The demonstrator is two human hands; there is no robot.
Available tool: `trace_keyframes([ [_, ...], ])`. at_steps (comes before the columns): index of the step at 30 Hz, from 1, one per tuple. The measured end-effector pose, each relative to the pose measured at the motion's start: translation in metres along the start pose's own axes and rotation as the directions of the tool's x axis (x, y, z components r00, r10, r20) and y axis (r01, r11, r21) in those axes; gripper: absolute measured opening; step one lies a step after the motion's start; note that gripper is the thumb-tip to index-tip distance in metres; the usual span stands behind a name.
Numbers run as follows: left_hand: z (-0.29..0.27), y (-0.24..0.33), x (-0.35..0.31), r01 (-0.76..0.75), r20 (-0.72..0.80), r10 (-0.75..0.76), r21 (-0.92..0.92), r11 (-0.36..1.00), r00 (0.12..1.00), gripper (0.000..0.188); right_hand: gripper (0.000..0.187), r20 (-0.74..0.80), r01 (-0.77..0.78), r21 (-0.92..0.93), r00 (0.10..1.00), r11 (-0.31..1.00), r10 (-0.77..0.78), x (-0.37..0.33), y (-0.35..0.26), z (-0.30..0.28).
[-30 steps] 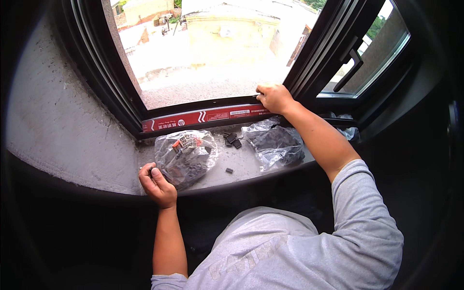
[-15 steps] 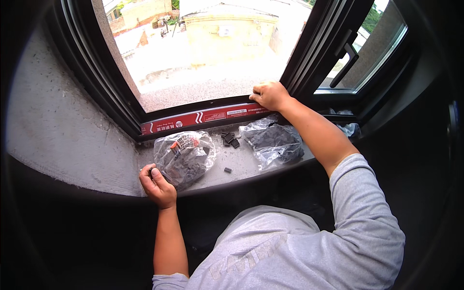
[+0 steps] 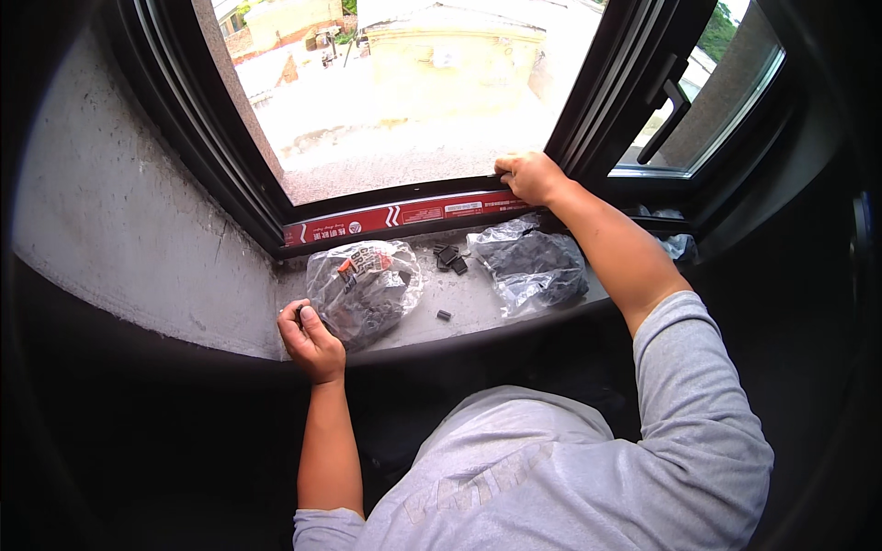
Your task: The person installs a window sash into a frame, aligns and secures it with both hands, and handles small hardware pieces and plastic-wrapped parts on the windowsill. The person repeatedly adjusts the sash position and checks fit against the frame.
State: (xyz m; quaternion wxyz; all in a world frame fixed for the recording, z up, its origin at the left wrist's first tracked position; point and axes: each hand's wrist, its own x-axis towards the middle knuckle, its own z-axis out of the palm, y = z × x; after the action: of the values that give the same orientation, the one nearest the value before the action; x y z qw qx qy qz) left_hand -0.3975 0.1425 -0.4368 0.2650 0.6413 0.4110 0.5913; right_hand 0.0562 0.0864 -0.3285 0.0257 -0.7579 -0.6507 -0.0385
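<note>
My left hand [image 3: 313, 344] is closed at the near left of the grey sill, thumb against fingers, with a small black piece partly visible in the pinch. Right beside it lies a clear plastic bag [image 3: 372, 308] of dark pieces. My right hand [image 3: 533, 178] reaches to the bottom rail of the black window frame [image 3: 367, 204], near its right corner. Its fingers are curled at the rail's edge, and whatever they grip is hidden. Below that hand runs a red protective film strip [image 3: 424, 214] with white marks.
Several small black plastic blocks [image 3: 450, 259] lie between the left bag and a second clear bag [image 3: 533, 266] of dark parts. A single block [image 3: 444, 315] sits nearer the sill's front edge. At the right, a window handle [image 3: 669, 119] sticks out from the frame.
The whole view has shifted slightly, so everything appears a little further right and higher. Both hands keep about the same places relative to the frame and bags.
</note>
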Motion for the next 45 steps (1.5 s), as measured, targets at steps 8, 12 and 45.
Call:
trace_keyframes([
  [8, -0.001, 0.011, 0.009, -0.201, -0.025, 0.209, 0.182, 0.963, 0.978, 0.014, 0.02, -0.094, -0.075, 0.045, 0.992, 0.996, 0.079, -0.006, -0.015, -0.011],
  [12, -0.002, 0.007, 0.01, -0.168, -0.037, 0.175, 0.135, 0.976, 0.984, 0.018, 0.018, -0.392, 0.081, 0.23, 0.92, 0.97, 0.016, -0.044, -0.084, -0.023],
  [45, 0.104, 0.024, 0.168, -0.403, 0.625, 0.142, 0.299, 0.865, 0.768, 0.016, 0.017, -0.714, -0.092, 0.321, 0.63, 0.943, 0.304, -0.228, -0.023, 0.067],
])
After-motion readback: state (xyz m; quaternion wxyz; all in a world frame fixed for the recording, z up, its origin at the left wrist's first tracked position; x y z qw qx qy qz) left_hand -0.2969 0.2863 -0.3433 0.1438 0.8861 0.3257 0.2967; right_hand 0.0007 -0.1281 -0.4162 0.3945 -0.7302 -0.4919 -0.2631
